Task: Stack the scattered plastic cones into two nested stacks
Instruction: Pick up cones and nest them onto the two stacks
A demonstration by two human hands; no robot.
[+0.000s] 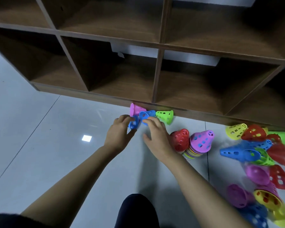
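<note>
We see the left grip [120,134] pinch a blue cone [133,124] on the floor [56,145] near the middle of the view, thumb on 1 side and fingers on the other. The right grip [157,137] has its fingertips on a second blue cone [145,116] at 2 o'clock of the first, and we cannot tell if it holds it. A pink cone [136,109] lies at 12 o'clock against the brown shelf [155,74], a green cone [165,116] at 3 o'clock, a pink-topped stack [201,143] and a red cone [180,139] at 4 o'clock, and a heap of cones [260,153] farther that way.
</note>
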